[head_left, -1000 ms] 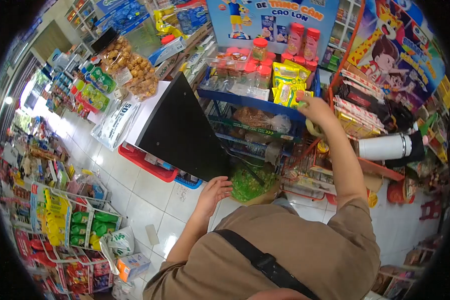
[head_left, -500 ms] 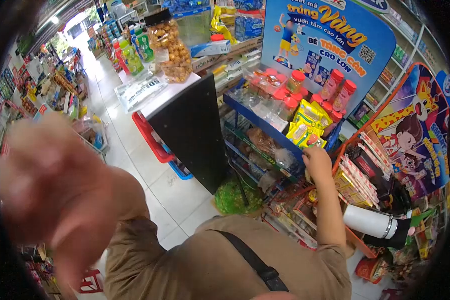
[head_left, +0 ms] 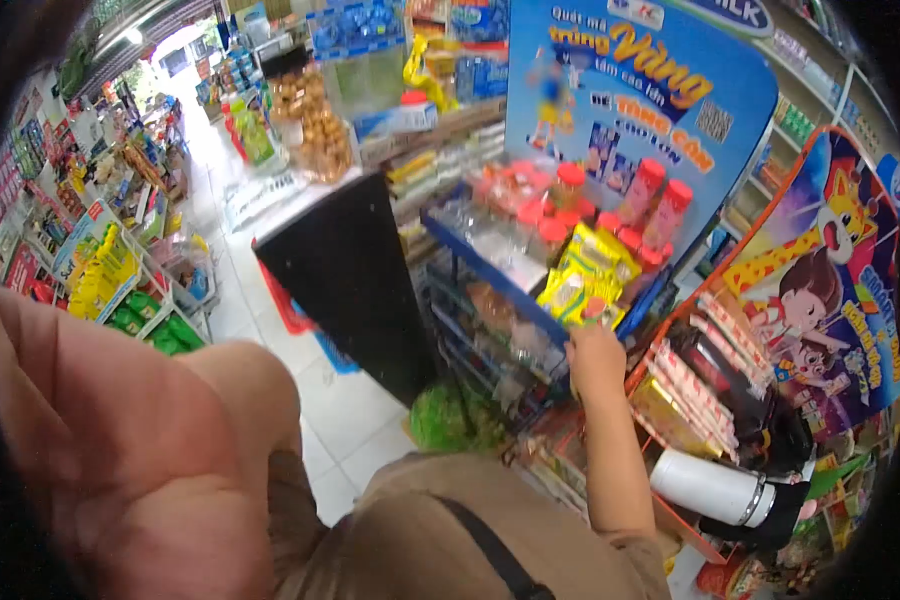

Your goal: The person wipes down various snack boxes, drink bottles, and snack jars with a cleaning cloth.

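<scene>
My left hand [head_left: 140, 450] is held up very close to the camera at the lower left. Its palm side faces me, and its fingers are cut off or hidden. My right hand [head_left: 596, 362] is at the front edge of a blue display shelf [head_left: 490, 262], just below some yellow packets [head_left: 582, 285]. The fingers there are curled, and whatever they may grip is hidden. Behind the packets stand jars with red lids [head_left: 642, 190]. A white tumbler [head_left: 712, 488] lies tilted below and right of my right forearm.
A black panel [head_left: 355, 285] stands left of the shelf, beside a large jar of round brown snacks [head_left: 310, 115]. A cartoon display board [head_left: 820, 290] is at the right. A tiled aisle floor [head_left: 320, 400] runs between stocked shelves. A green bag [head_left: 445, 418] sits low by the panel.
The view has shifted, so the shelf and panel appear further left. My left hand has moved lower and shows more of its palm. My right hand stays at the shelf's front edge.
</scene>
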A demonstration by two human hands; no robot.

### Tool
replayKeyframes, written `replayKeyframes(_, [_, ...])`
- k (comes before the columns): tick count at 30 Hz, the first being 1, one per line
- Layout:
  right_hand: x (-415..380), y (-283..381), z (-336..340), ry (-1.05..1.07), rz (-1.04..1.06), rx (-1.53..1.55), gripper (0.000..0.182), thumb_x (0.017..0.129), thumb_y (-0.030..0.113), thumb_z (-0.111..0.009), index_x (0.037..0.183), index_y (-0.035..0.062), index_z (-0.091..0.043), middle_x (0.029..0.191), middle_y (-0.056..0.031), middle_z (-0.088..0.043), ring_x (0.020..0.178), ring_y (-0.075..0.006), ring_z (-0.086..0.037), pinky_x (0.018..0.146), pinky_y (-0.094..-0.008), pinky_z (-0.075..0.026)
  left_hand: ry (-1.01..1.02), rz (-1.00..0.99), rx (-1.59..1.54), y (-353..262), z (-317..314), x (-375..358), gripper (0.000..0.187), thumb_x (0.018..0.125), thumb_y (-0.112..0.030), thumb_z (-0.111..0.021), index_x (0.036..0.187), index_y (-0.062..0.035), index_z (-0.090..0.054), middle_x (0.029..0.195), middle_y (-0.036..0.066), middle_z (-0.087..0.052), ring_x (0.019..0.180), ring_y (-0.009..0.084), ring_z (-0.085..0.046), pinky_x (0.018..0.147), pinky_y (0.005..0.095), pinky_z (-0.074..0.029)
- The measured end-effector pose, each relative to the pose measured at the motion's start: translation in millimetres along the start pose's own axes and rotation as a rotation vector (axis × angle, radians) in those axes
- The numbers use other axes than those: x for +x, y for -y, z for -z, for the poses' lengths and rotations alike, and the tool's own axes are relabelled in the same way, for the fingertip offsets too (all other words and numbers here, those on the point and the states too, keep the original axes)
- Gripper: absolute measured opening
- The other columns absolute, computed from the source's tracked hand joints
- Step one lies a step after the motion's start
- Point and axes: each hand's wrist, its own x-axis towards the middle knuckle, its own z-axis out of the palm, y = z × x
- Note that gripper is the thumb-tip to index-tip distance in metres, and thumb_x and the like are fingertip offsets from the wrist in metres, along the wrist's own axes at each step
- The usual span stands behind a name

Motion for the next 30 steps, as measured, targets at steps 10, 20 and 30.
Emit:
replayKeyframes(10, [-10.5, -4.1, -6.9, -0.093, 0.071, -0.009, 0.011, 0.074, 0.010, -0.052, 0.081, 0.0069, -0.060, 0.085, -0.0085, -0.059, 0.085, -0.0274, -0.056, 0.068, -0.0380, -0.048, -0.085, 0.027, -0.037, -6.1, -60.2, -5.9, 0.037, 0.078, -0.028, -0.062, 0.098, 0.0023, -0.054, 0.090, 0.012, -0.055, 0.081, 0.0218, -0.051, 0.071, 0.0345, -0.041])
replayKeyframes(20, [-7.4, -7.3, -11.2, -0.057, 0.033, -0.010, 0.013, 0.075, 0.014, -0.055, 0.083, 0.0066, -0.061, 0.086, -0.0093, -0.059, 0.089, -0.0276, -0.055, 0.069, -0.0395, -0.048, -0.147, 0.415, 0.107, 69.1, -62.0, -90.2, 0.037, 0.078, -0.025, -0.062, 0.101, 0.0031, -0.054, 0.093, 0.013, -0.056, 0.084, 0.0222, -0.053, 0.075, 0.0346, -0.043])
replayKeyframes(30, [4.1, -32.5, -12.8, 0.102, -0.070, 0.323, 0.026, 0.075, 0.030, -0.060, 0.093, 0.0108, -0.063, 0.089, -0.0121, -0.062, 0.085, -0.0300, -0.059, 0.074, -0.0418, -0.048, 0.929, 1.060, 0.464, 197.1, -81.4, -334.5, 0.055, 0.073, -0.030, -0.067, 0.116, -0.0001, -0.048, 0.111, 0.022, -0.054, 0.103, 0.0343, -0.052, 0.088, 0.0399, -0.042])
